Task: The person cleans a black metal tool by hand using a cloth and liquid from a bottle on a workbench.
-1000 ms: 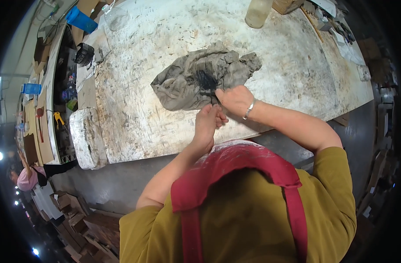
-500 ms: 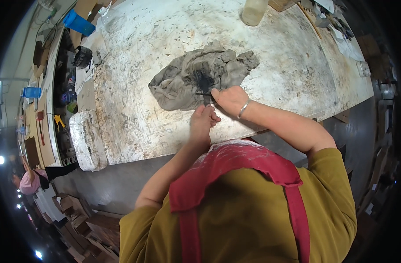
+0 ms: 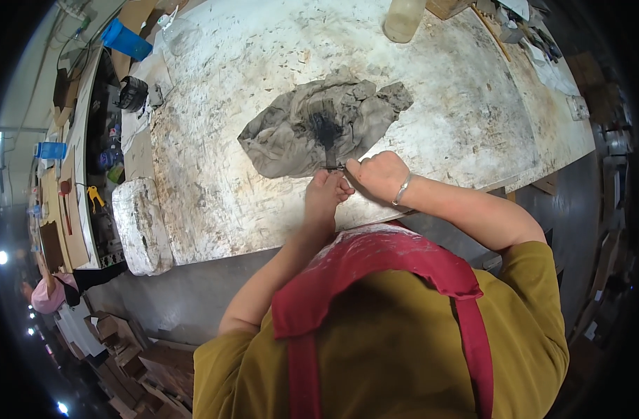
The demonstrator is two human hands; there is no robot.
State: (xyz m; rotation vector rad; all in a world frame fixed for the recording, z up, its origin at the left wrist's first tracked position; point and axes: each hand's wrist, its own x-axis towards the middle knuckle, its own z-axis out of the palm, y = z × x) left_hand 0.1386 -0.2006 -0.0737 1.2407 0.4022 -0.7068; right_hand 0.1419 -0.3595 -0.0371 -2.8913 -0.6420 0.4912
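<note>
A crumpled grey-brown cloth (image 3: 284, 133) lies on the worktable with a wet-looking black smear near its middle. From the smear a narrow dark strip (image 3: 331, 156) runs toward me, and its near end goes into the curled fingers of my left hand (image 3: 325, 197). My right hand (image 3: 381, 174), with a bracelet at the wrist, is closed just right of it. Between thumb and fingers it pinches a thin dark bar (image 3: 335, 168), which lies crosswise on the strip close to my left fingertips. What kind of tool the bar is cannot be made out.
The pale worktable (image 3: 459, 126) is scuffed and stained. A cloudy plastic container (image 3: 403, 21) stands at the far edge. At far left are a blue cup (image 3: 126, 38) and a black-wrapped object (image 3: 132, 93). A white wrapped block (image 3: 142, 225) sits at the left corner. Another person (image 3: 50, 293) is at far left.
My right hand has drawn the thin bar toward me along the strip, from the edge of the black smear to my left fingertips. My left hand and the cloth stay nearly in place.
</note>
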